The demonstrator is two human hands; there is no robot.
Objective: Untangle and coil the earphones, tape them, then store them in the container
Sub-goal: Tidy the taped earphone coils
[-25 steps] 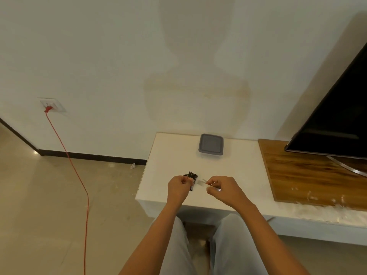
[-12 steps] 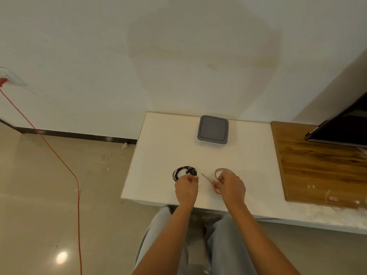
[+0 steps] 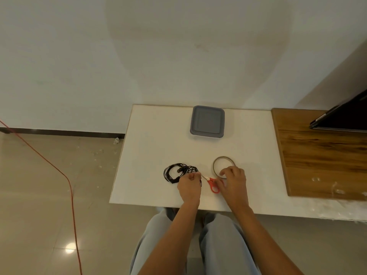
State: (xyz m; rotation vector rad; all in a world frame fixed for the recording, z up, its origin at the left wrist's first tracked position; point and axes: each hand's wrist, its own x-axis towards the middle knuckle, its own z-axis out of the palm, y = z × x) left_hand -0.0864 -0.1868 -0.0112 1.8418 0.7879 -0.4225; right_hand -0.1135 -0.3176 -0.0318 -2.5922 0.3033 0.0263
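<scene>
– Where the grey trousers (image 3: 156, 237) meet the near edge of the white worktop (image 3: 156, 147), what comes first?

– The two hands, side by side. The left hand (image 3: 189, 187) is a closed fist. Its fingers (image 3: 193, 176) are curled round the black earphones (image 3: 178, 172), gripping the coil at its near right edge. A bit of black cable shows at the fist's 3 o'clock side.

– And the coil itself?

– It lies flat on the worktop, a loose round bundle spreading from the fist toward 10 o'clock.

– The right hand?

– The right hand (image 3: 234, 184) sits knuckles up, its fingers (image 3: 226, 171) bent down, with the tips at the near rim of the tape roll (image 3: 216, 161). The red-handled scissors (image 3: 213, 185) lie between the hands. Their handles are partly under the right hand, and the blades point to 10 o'clock, toward the left fist. I cannot tell whether that hand grips the scissors or only covers them.

– And farther out?

– The tape roll lies flat at the right hand's 11 o'clock. At 12 o'clock from the hands, well apart and close to the wall (image 3: 178, 56), stands the container (image 3: 207, 122) with its grey lid on. At 3 o'clock a wooden board (image 3: 317, 159) adjoins the worktop, and the corner of a dark screen (image 3: 345, 118) is above its far end. At 9 o'clock a red cable (image 3: 59, 171) runs across the floor (image 3: 39, 195).
</scene>
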